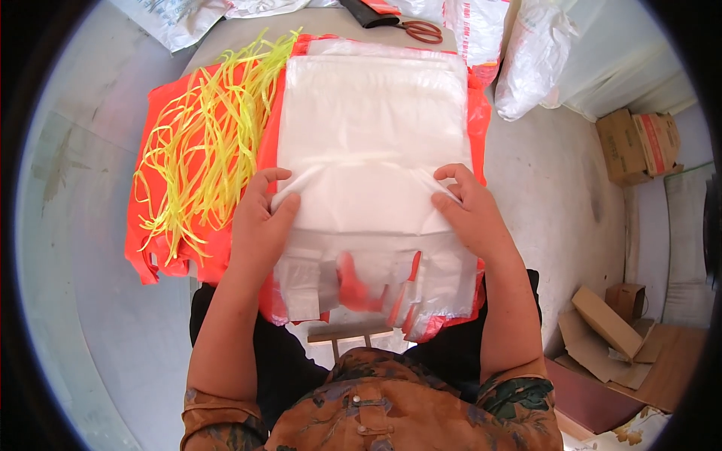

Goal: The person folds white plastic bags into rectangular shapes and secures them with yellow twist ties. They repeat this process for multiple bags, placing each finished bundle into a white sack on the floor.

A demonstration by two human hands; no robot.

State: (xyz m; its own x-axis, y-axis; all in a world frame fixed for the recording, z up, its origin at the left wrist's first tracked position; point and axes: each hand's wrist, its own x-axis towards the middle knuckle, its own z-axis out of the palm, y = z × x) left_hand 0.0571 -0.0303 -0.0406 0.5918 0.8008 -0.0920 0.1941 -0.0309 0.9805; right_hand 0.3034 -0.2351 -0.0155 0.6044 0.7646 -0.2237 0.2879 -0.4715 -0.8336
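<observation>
A stack of clear whitish plastic bags (376,113) lies in front of me on top of red plastic bags (479,113). My left hand (259,225) pinches the left edge of the top plastic bag between thumb and fingers. On the opposite edge, my right hand (474,214) pinches the same bag, which is creased between the two hands. The bags' cut handle ends hang toward my lap, with red showing through them. Left of the stack, a tangle of yellow plastic strips (218,143) rests on a red bag (143,218).
Scissors with reddish-brown handles (423,31) lie beyond the stack, beside a black and red object (368,13). Filled white plastic sacks (534,60) stand at the far right. Cardboard boxes (624,146) sit by the right wall, and flattened cardboard (602,338) lies lower right.
</observation>
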